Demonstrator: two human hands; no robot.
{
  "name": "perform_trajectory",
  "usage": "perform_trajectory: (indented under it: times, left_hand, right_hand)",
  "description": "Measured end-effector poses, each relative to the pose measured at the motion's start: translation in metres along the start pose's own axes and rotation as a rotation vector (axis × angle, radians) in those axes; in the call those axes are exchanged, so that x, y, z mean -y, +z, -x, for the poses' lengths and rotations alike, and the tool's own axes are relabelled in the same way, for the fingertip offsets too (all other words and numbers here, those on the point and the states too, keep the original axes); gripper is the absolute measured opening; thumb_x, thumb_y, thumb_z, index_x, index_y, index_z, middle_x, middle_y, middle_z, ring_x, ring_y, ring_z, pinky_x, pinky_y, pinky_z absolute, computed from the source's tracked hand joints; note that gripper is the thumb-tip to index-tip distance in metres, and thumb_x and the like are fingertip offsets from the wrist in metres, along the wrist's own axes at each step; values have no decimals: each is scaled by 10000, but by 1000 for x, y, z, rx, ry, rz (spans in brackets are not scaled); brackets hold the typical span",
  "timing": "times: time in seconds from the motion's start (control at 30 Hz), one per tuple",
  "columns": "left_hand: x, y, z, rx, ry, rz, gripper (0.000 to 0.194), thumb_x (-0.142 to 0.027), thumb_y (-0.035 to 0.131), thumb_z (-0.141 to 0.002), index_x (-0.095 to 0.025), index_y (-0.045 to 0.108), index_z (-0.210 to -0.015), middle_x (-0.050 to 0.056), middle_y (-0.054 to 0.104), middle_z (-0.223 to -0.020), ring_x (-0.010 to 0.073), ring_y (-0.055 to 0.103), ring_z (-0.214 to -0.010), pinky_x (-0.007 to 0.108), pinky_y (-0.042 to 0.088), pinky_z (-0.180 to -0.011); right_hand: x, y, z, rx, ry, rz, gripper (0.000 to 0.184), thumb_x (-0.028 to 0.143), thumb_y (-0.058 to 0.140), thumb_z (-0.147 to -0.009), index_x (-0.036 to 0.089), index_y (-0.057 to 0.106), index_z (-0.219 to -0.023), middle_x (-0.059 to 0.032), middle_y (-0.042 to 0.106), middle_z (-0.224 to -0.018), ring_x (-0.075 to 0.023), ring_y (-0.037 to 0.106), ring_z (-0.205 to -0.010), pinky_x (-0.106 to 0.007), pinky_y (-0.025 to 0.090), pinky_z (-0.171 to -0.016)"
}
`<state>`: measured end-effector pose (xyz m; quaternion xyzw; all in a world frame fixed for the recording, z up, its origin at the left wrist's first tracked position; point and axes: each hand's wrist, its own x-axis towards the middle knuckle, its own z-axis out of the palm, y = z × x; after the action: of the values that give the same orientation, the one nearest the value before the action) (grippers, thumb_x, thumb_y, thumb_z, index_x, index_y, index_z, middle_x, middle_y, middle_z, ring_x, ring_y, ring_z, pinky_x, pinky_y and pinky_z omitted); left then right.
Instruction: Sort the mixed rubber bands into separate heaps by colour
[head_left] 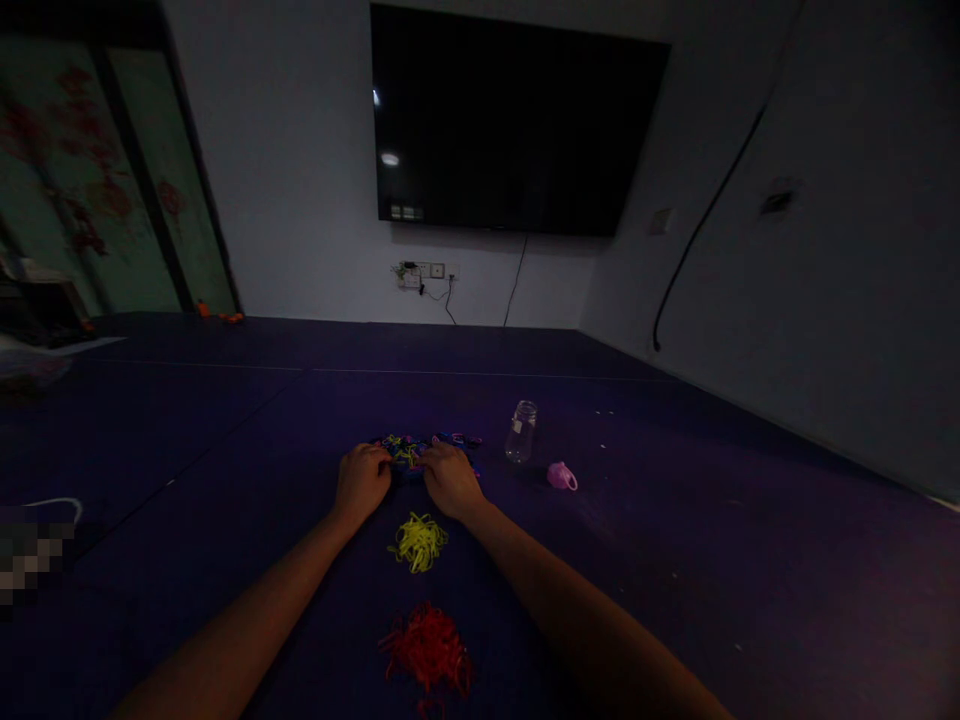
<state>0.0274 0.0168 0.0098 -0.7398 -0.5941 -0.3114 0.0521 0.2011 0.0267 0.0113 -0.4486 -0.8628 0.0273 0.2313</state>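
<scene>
Left fingers (379, 454) and right fingers (436, 457), curled, grip hidden from me, flanked mixed-colour bands (406, 456), likely light, stretchy, best pinched singly.

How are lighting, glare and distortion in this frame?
Head view: dim overall, small reflections on the wall screen, whose sides slant, perhaps wide-angle distortion; head view again: the mixed pile between left hand and right hand is too dark for fine detail.
</scene>
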Motion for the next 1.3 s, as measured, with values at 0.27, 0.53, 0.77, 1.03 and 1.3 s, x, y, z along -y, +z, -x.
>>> perform_trajectory:
  times: [0.27,0.53,0.77,1.03,1.3]
  left_hand:
    - [1,2,-3,45,92,46,296,-49,490,-679,-214,718,-771,35,716,-887,208,603,-944,347,444,-913]
    - [3,6,-3,92,109,19,343,-32,488,-698,-215,727,-863,45,701,-1024,218,569,-1039,377,422,-942]
    - [-1,3,-2,136,117,-11,399,-12,457,-727,-219,707,-958,48,684,-1080,225,551,-1079,396,406,-958]
    - [1,7,-3,137,182,40,423,29,430,-718,-214,710,-920,44,690,-1028,202,570,-1004,382,435,-897]
    - [6,11,-5,91,189,168,466,63,413,-664,-208,726,-877,42,696,-968,196,591,-955,380,444,-907]
  right_hand:
    - [-2,3,-2,-32,-101,-50,315,79,430,-807,198,658,-988,-57,640,-1084,-184,496,-1093,-326,348,-936]
    - [-3,5,-2,-2,-181,-47,308,85,424,-822,188,644,-1012,-63,618,-1127,-176,501,-1088,-314,362,-922]
    - [2,3,1,24,-133,14,344,155,426,-863,250,606,-1141,-56,585,-1173,-204,437,-1162,-368,321,-969]
    - [2,6,1,23,-119,58,305,153,456,-850,217,621,-1099,-76,575,-1171,-212,447,-1153,-364,348,-954]
    - [-13,15,-6,-132,-70,-238,321,87,432,-805,182,692,-968,-59,659,-1053,-174,573,-1004,-299,419,-906]
